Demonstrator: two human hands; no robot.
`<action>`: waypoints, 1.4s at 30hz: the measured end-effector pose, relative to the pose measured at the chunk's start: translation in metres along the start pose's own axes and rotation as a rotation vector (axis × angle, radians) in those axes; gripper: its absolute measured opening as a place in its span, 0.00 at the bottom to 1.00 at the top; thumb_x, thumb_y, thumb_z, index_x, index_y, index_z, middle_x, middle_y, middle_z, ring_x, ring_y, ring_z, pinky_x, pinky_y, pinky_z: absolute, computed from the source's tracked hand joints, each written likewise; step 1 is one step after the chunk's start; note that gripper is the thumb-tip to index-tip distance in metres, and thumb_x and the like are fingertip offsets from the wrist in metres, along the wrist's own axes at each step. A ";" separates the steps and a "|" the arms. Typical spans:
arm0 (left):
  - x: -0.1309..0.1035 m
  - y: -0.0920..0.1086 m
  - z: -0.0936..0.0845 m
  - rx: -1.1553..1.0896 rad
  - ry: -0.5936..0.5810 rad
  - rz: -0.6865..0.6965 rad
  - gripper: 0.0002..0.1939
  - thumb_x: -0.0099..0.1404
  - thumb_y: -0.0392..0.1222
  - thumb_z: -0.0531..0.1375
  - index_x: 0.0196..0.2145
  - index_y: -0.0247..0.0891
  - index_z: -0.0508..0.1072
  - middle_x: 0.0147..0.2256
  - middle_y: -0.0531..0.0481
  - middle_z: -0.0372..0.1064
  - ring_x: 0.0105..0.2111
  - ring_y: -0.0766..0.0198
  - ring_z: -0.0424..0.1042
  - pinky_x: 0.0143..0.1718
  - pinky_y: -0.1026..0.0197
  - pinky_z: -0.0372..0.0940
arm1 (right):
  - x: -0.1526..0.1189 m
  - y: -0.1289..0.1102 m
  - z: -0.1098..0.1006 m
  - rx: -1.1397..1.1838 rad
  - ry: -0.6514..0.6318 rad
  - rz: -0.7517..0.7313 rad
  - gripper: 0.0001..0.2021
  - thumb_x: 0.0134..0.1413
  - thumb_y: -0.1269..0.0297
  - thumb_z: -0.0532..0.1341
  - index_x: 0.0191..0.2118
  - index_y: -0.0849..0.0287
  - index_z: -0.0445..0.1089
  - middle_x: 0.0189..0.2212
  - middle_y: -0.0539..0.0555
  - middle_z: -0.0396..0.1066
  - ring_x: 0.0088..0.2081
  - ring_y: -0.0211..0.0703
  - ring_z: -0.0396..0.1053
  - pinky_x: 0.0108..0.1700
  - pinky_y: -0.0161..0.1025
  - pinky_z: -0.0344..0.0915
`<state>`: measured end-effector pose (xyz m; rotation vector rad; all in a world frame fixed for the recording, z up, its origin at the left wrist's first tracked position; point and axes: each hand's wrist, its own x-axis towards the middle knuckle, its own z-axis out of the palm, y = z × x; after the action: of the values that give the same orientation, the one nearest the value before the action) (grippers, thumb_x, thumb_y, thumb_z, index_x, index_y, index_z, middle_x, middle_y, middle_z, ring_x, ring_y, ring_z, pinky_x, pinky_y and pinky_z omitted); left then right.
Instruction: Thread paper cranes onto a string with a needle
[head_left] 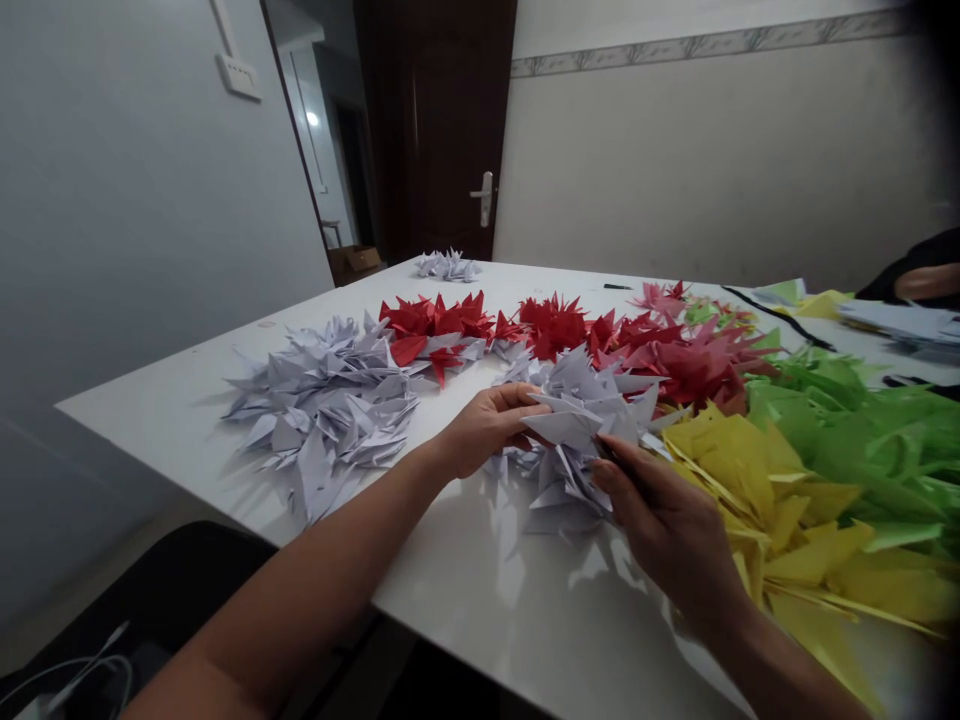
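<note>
My left hand (495, 428) pinches the left end of a folded white paper piece (570, 422) over the table. My right hand (660, 510) is closed at the piece's right side, with a small dark object, partly hidden, between its fingers. Beneath and behind the hands lies a pile of white folded papers (559, 490). A larger white pile (322, 400) spreads to the left of my left hand. Just right of my right hand are yellow folded papers (780, 510).
Red folded papers (555, 325) lie behind the hands, green ones (862, 430) at the right. A small white cluster (448, 265) is on the far end of the white table (150, 400). At the right edge, part of another person's arm (930, 283) shows near stacked papers.
</note>
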<state>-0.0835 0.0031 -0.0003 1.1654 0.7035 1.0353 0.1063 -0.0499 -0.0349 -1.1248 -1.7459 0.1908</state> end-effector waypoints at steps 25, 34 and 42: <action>-0.008 -0.008 0.013 0.623 0.102 0.536 0.05 0.62 0.41 0.58 0.33 0.38 0.67 0.39 0.47 0.67 0.38 0.63 0.69 0.41 0.62 0.65 | -0.005 -0.014 -0.007 0.048 -0.022 -0.041 0.14 0.58 0.60 0.56 0.48 0.55 0.71 0.34 0.55 0.76 0.34 0.45 0.75 0.37 0.42 0.72; -0.011 -0.004 0.013 0.908 0.072 0.682 0.05 0.63 0.36 0.56 0.37 0.38 0.71 0.37 0.47 0.69 0.40 0.62 0.69 0.44 0.59 0.65 | -0.003 -0.013 -0.003 0.014 -0.070 -0.102 0.15 0.59 0.61 0.56 0.49 0.56 0.70 0.38 0.55 0.76 0.36 0.45 0.75 0.40 0.42 0.72; -0.011 -0.010 0.015 0.981 0.038 0.709 0.12 0.61 0.34 0.57 0.44 0.36 0.71 0.43 0.43 0.69 0.41 0.62 0.71 0.42 0.60 0.69 | 0.000 -0.013 -0.007 0.006 0.016 -0.074 0.15 0.58 0.62 0.56 0.50 0.56 0.69 0.41 0.56 0.76 0.38 0.45 0.75 0.42 0.42 0.72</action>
<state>-0.0718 -0.0136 -0.0069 2.3642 0.8827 1.3268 0.1041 -0.0592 -0.0242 -1.0535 -1.7685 0.1414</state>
